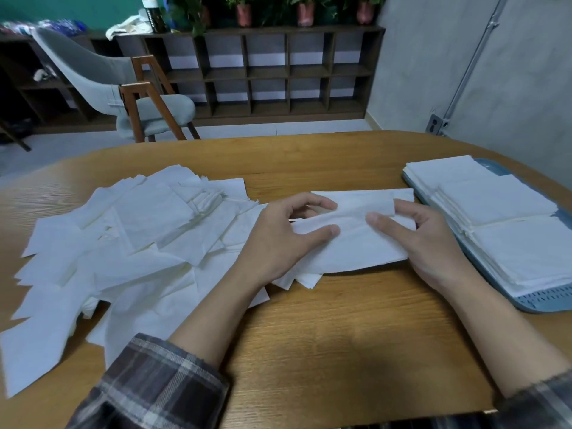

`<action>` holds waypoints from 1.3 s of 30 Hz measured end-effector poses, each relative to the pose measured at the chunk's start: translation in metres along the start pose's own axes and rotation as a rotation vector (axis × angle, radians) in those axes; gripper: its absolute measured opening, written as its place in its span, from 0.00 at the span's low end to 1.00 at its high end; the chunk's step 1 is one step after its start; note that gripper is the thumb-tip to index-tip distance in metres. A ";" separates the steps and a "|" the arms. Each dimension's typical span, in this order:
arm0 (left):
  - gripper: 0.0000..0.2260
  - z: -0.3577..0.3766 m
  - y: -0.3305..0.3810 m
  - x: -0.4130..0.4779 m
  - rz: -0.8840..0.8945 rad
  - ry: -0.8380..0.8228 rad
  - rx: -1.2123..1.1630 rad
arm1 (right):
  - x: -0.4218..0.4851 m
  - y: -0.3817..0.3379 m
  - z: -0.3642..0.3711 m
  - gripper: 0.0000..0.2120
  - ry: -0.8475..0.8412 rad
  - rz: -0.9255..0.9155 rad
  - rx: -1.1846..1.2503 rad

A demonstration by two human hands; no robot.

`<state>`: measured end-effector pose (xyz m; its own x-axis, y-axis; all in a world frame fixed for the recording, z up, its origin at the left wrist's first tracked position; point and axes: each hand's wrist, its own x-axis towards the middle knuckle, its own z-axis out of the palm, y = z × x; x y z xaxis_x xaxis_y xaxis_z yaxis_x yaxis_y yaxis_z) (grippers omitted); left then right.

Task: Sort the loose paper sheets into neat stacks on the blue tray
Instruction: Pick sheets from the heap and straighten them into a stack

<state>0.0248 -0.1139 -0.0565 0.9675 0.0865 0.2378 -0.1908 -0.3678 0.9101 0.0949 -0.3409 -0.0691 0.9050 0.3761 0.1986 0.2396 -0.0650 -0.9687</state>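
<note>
On the wooden surface (309, 335) a wide loose pile of paper sheets (130, 243) lies unsorted at left, so we judge that much of the work remains. At right the blue tray (544, 301) carries several neat stacks (495, 202). Between them lies one sheet (356, 243), which our left hand (278, 239) and right hand (427, 243) each pinch, fingers clamped on its fold.

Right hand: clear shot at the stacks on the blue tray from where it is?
Probably yes. The right hand is right beside the stacks on the blue tray, nothing between them, though it pinches a sheet the left hand also holds.
</note>
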 end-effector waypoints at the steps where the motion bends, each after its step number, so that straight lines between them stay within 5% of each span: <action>1: 0.10 -0.001 -0.001 0.001 0.013 0.042 0.003 | 0.001 0.000 -0.001 0.09 -0.020 0.003 0.022; 8: 0.14 0.003 -0.002 0.002 0.035 0.144 -0.032 | 0.000 0.002 0.003 0.22 -0.159 -0.025 -0.001; 24: 0.12 0.008 -0.003 0.001 -0.053 0.129 -0.095 | 0.001 -0.001 0.004 0.25 -0.179 0.006 0.093; 31: 0.21 0.012 -0.005 -0.002 0.038 0.212 0.138 | 0.002 -0.003 0.005 0.34 -0.082 -0.048 0.111; 35: 0.24 0.004 0.006 -0.002 -0.158 0.064 -0.178 | 0.006 -0.005 0.001 0.40 -0.041 -0.022 0.326; 39: 0.24 0.006 0.001 -0.001 -0.192 0.044 -0.191 | 0.007 0.001 0.001 0.38 -0.005 -0.027 0.093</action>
<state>0.0242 -0.1196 -0.0578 0.9816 0.1794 0.0653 -0.0363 -0.1603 0.9864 0.1014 -0.3369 -0.0691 0.8966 0.3816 0.2245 0.2302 0.0313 -0.9726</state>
